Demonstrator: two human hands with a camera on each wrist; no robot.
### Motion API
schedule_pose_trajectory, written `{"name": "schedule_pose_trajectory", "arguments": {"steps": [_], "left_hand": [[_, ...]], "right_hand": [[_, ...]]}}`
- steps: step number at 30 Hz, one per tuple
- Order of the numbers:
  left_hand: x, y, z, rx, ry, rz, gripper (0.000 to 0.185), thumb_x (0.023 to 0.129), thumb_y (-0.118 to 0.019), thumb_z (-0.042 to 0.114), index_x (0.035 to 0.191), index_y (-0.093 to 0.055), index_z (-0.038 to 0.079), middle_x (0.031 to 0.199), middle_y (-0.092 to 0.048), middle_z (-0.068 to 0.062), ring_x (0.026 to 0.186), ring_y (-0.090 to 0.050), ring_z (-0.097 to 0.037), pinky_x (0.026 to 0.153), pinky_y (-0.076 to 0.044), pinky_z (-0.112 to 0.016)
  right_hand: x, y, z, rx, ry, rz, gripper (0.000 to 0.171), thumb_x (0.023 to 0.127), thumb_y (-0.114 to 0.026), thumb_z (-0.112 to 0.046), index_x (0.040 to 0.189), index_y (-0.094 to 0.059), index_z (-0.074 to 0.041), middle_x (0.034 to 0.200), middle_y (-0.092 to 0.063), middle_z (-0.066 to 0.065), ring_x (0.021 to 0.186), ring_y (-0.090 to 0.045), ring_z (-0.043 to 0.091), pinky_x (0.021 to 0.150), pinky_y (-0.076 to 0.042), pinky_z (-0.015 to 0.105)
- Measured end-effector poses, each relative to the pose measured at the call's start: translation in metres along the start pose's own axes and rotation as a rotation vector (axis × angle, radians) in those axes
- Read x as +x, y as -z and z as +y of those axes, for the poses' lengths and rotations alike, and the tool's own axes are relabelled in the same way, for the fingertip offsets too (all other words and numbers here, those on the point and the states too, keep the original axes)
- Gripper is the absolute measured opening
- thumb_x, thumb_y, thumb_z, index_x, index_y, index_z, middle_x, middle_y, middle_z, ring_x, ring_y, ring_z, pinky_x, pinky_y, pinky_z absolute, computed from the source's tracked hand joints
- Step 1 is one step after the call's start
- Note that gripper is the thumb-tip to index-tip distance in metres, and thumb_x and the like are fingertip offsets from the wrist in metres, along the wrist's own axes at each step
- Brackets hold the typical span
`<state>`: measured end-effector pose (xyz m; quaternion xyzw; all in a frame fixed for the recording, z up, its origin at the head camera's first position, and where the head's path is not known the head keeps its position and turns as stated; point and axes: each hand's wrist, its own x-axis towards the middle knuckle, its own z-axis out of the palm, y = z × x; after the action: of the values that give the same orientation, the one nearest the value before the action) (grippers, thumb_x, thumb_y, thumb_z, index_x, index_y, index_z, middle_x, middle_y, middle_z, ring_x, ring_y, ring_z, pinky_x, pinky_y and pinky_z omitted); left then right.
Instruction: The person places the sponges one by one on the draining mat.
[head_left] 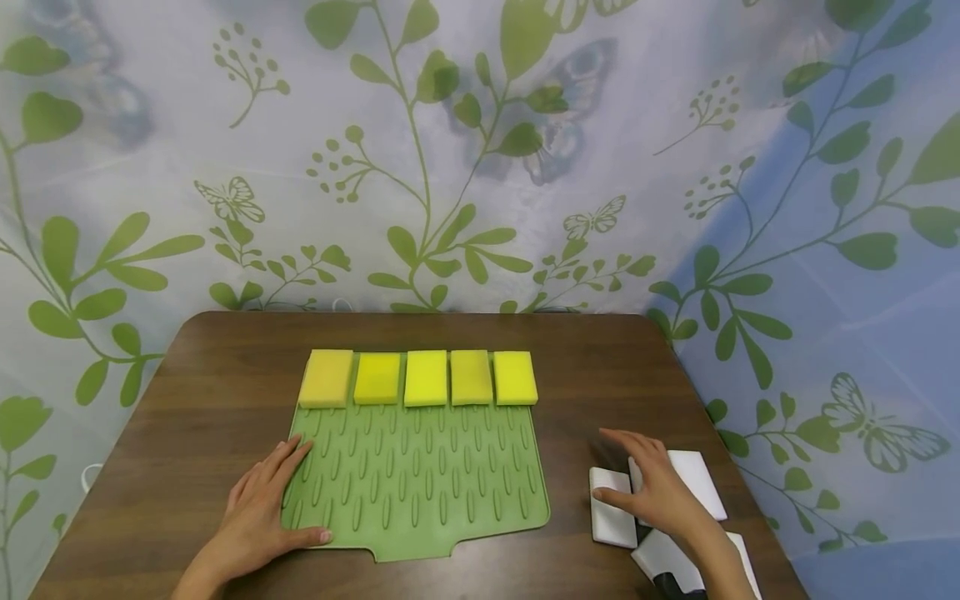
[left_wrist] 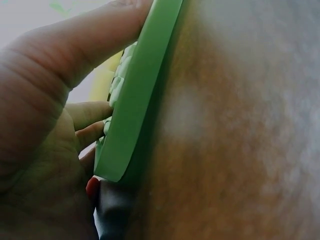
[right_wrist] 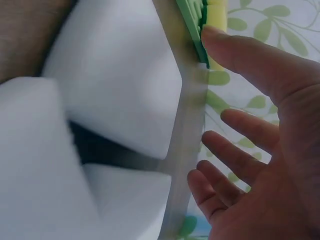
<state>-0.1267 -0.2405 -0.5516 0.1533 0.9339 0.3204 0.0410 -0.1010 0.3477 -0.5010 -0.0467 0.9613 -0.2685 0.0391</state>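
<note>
A ribbed green mat (head_left: 420, 500) lies on the table, with several yellow sponge blocks (head_left: 426, 379) in a row along its far edge. My left hand (head_left: 258, 512) rests against the mat's left side, fingers spread and thumb on its near-left corner. In the left wrist view the thumb (left_wrist: 75, 42) touches the green rim (left_wrist: 132, 105). To the right of the mat, my right hand (head_left: 656, 487) hovers over several white sponge-like blocks (head_left: 613, 521). The right wrist view shows its spread fingers (right_wrist: 245, 145) apart from the white blocks (right_wrist: 120, 75), holding nothing.
The brown wooden table (head_left: 600, 367) ends at a curtain (head_left: 465, 183) printed with leaves and butterflies, behind and to the right. A black object (head_left: 675, 586) lies among the white blocks, partly under my right forearm.
</note>
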Motion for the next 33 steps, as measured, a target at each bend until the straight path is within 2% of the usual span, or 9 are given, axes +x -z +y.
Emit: {"name": "schedule_pose_trajectory", "arguments": {"steps": [5, 8, 10, 14, 17, 21, 25, 33], "left_hand": [[0.001, -0.001, 0.0, -0.009, 0.005, -0.008, 0.126, 0.069, -0.098, 0.059, 0.169, -0.033, 0.018, 0.176, -0.029, -0.021, 0.153, -0.031, -0.056, 0.112, -0.021, -0.076], [0.001, -0.001, 0.001, -0.01, 0.009, -0.014, 0.127, 0.069, -0.098, 0.059, 0.17, -0.033, 0.018, 0.176, -0.029, -0.021, 0.154, -0.031, -0.056, 0.112, -0.02, -0.076], [0.002, -0.001, 0.0, -0.009, 0.012, -0.014, 0.127, 0.069, -0.098, 0.059, 0.17, -0.033, 0.019, 0.176, -0.029, -0.021, 0.154, -0.031, -0.056, 0.113, -0.02, -0.076], [0.002, -0.001, -0.001, -0.005, 0.001, -0.003, 0.127, 0.068, -0.098, 0.06, 0.169, -0.033, 0.019, 0.175, -0.029, -0.021, 0.153, -0.032, -0.055, 0.112, -0.021, -0.076], [0.001, -0.001, -0.001, 0.003, -0.002, 0.003, 0.127, 0.067, -0.098, 0.061, 0.169, -0.034, 0.02, 0.174, -0.03, -0.022, 0.153, -0.032, -0.054, 0.111, -0.022, -0.076], [0.002, -0.001, -0.002, 0.004, 0.016, -0.007, 0.127, 0.067, -0.097, 0.062, 0.169, -0.034, 0.02, 0.174, -0.03, -0.023, 0.154, -0.031, -0.053, 0.111, -0.021, -0.076], [0.002, -0.001, -0.003, 0.006, 0.031, -0.021, 0.127, 0.068, -0.096, 0.064, 0.169, -0.033, 0.021, 0.175, -0.028, -0.022, 0.155, -0.03, -0.053, 0.112, -0.02, -0.076], [0.001, -0.001, -0.002, 0.008, 0.014, -0.016, 0.127, 0.067, -0.099, 0.058, 0.169, -0.033, 0.018, 0.173, -0.03, -0.024, 0.152, -0.031, -0.054, 0.11, -0.021, -0.076]], "right_hand": [[-0.016, 0.002, 0.004, 0.009, -0.015, 0.019, 0.091, 0.08, -0.093, -0.053, 0.155, -0.056, -0.018, 0.154, -0.057, 0.011, 0.141, -0.042, 0.041, 0.101, -0.047, 0.074], [-0.026, 0.0, 0.007, 0.005, -0.001, 0.064, 0.092, 0.076, -0.096, -0.052, 0.153, -0.058, -0.018, 0.152, -0.06, 0.008, 0.136, -0.044, 0.039, 0.099, -0.046, 0.068], [-0.033, -0.003, 0.009, 0.01, 0.002, 0.085, 0.094, 0.074, -0.098, -0.051, 0.153, -0.058, -0.018, 0.152, -0.06, 0.01, 0.134, -0.042, 0.041, 0.101, -0.041, 0.068], [-0.043, -0.01, 0.015, 0.017, -0.032, 0.101, 0.102, 0.069, -0.1, -0.051, 0.155, -0.054, -0.02, 0.155, -0.056, 0.015, 0.14, -0.033, 0.053, 0.102, -0.027, 0.073], [-0.049, -0.016, 0.016, 0.0, -0.073, 0.091, 0.109, 0.066, -0.101, -0.054, 0.158, -0.051, -0.025, 0.159, -0.054, 0.015, 0.146, -0.028, 0.056, 0.102, -0.025, 0.075], [-0.053, -0.023, 0.017, -0.014, -0.102, 0.079, 0.114, 0.063, -0.101, -0.059, 0.159, -0.048, -0.028, 0.163, -0.051, 0.016, 0.151, -0.026, 0.053, 0.102, -0.024, 0.075], [-0.055, -0.027, 0.017, -0.02, -0.088, 0.102, 0.113, 0.062, -0.101, -0.058, 0.158, -0.051, -0.025, 0.163, -0.051, 0.022, 0.151, -0.025, 0.053, 0.103, -0.021, 0.078], [-0.055, -0.031, 0.017, -0.054, -0.082, 0.137, 0.109, 0.061, -0.102, -0.053, 0.154, -0.054, -0.023, 0.159, -0.055, 0.024, 0.15, -0.027, 0.05, 0.104, -0.02, 0.078]]}}
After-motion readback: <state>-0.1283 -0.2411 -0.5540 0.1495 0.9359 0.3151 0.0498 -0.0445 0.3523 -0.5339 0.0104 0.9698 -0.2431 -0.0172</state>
